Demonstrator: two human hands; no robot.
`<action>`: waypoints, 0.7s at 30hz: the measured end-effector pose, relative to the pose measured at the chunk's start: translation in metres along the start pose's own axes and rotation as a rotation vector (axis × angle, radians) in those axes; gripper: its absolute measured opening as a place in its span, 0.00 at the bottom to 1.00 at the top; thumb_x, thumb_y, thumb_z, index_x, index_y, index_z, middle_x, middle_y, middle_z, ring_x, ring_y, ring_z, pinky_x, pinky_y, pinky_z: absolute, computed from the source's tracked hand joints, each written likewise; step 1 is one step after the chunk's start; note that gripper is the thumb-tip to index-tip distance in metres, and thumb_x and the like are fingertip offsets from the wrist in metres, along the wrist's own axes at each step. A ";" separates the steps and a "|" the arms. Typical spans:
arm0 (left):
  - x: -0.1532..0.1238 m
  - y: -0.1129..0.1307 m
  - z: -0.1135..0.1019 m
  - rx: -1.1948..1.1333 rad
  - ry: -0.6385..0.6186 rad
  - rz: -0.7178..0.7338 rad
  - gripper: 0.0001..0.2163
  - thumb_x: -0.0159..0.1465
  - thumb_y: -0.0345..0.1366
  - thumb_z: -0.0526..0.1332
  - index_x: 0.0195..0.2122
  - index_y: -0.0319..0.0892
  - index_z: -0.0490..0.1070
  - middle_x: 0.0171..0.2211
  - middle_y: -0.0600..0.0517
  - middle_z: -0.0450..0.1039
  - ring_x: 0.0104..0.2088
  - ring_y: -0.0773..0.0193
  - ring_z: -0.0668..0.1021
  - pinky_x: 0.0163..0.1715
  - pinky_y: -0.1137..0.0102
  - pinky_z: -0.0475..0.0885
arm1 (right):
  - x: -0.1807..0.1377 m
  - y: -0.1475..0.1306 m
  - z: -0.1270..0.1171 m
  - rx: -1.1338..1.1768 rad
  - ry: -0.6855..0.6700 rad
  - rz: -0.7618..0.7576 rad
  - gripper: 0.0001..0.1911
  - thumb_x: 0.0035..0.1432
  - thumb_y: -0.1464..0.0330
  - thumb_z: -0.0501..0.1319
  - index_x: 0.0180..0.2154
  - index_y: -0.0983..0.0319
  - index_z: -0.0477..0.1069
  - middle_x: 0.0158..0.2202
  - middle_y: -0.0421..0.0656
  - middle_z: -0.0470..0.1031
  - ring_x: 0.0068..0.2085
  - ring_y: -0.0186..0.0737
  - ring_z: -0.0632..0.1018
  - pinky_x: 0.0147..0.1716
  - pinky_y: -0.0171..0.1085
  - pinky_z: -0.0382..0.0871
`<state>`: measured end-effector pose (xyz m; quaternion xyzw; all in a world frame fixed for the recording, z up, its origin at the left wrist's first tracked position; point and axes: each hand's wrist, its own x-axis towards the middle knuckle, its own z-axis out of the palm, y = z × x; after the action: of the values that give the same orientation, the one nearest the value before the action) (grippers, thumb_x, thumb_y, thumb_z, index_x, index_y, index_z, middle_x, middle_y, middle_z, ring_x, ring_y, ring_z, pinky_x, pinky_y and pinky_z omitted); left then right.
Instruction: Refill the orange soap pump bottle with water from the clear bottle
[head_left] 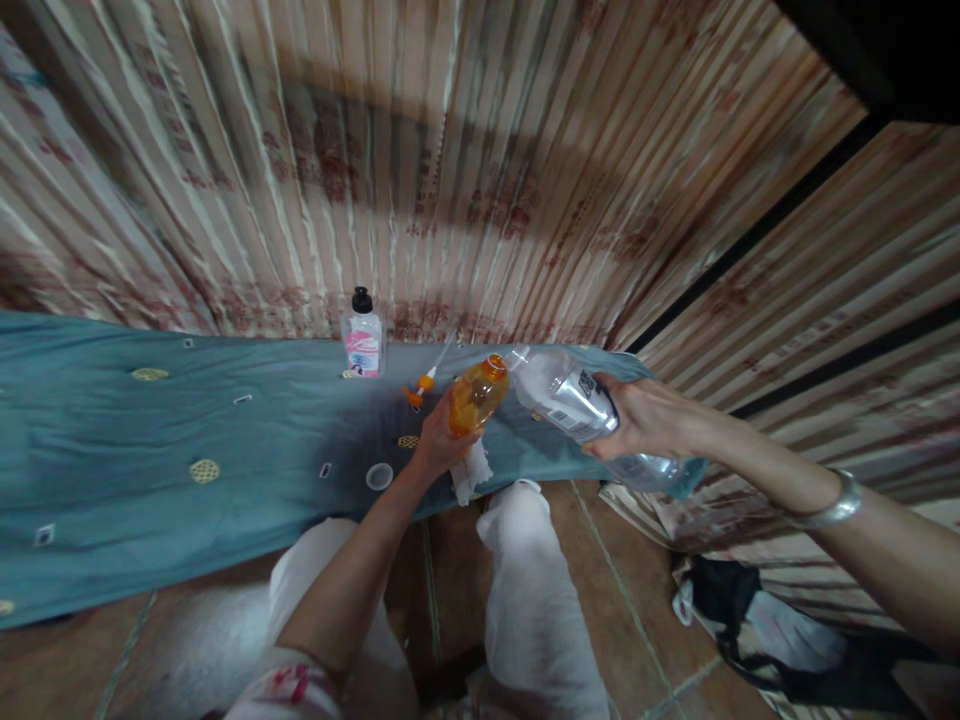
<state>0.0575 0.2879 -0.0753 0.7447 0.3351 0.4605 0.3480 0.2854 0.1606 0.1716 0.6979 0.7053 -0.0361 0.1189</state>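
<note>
My left hand (pixel 444 437) is wrapped round an orange see-through bottle (pixel 478 395), which leans to the right with its uncapped neck up. In my right hand (pixel 634 415) is a large clear plastic bottle (pixel 566 393), tipped so that its mouth is close to the orange bottle's neck. Whether the two mouths touch, I cannot tell, nor whether liquid runs between them. An orange pump top (pixel 420 388) with a thin tube lies on the cloth behind my left hand. White tissue (pixel 472 472) lies below the orange bottle, and a small round clear cap (pixel 379 476) is left of it.
A clear bottle with a pink label and black top (pixel 364 345) stands upright near the curtain (pixel 337 200). The blue-green cloth (pixel 262 420) covers a low bench. A black and white bag (pixel 780 620) rests on the tiled floor at right.
</note>
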 end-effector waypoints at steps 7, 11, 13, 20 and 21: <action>0.000 -0.001 0.001 -0.002 0.004 -0.011 0.38 0.54 0.40 0.73 0.65 0.43 0.61 0.58 0.42 0.76 0.56 0.48 0.80 0.57 0.55 0.76 | 0.000 -0.001 -0.001 -0.004 -0.006 0.014 0.34 0.47 0.49 0.70 0.49 0.63 0.70 0.25 0.41 0.75 0.29 0.52 0.80 0.27 0.42 0.67; 0.000 0.000 -0.001 0.002 -0.014 -0.041 0.39 0.54 0.40 0.73 0.66 0.43 0.60 0.59 0.42 0.76 0.56 0.47 0.80 0.58 0.56 0.76 | -0.001 -0.004 -0.002 -0.001 -0.026 0.039 0.35 0.47 0.49 0.69 0.50 0.64 0.69 0.26 0.42 0.75 0.31 0.53 0.80 0.28 0.42 0.68; 0.000 0.000 -0.002 0.002 -0.023 -0.053 0.39 0.55 0.41 0.72 0.66 0.42 0.59 0.59 0.41 0.75 0.57 0.47 0.80 0.59 0.56 0.75 | -0.001 -0.005 -0.003 -0.005 -0.031 0.041 0.35 0.47 0.49 0.69 0.50 0.64 0.69 0.26 0.42 0.74 0.30 0.52 0.80 0.28 0.42 0.67; 0.000 0.000 -0.002 -0.013 -0.021 -0.041 0.38 0.55 0.41 0.73 0.65 0.41 0.60 0.59 0.41 0.75 0.57 0.47 0.80 0.58 0.55 0.76 | -0.001 -0.004 -0.003 -0.008 -0.019 0.023 0.33 0.47 0.49 0.69 0.49 0.63 0.70 0.24 0.40 0.73 0.28 0.51 0.80 0.26 0.41 0.67; 0.001 0.000 -0.002 -0.018 -0.015 -0.034 0.39 0.55 0.41 0.73 0.65 0.41 0.60 0.59 0.41 0.76 0.56 0.48 0.80 0.58 0.55 0.76 | -0.001 -0.004 -0.002 -0.010 -0.015 0.020 0.33 0.47 0.49 0.70 0.49 0.63 0.70 0.24 0.40 0.73 0.28 0.51 0.80 0.26 0.41 0.67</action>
<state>0.0563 0.2885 -0.0742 0.7393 0.3410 0.4516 0.3650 0.2813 0.1601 0.1737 0.7040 0.6976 -0.0368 0.1279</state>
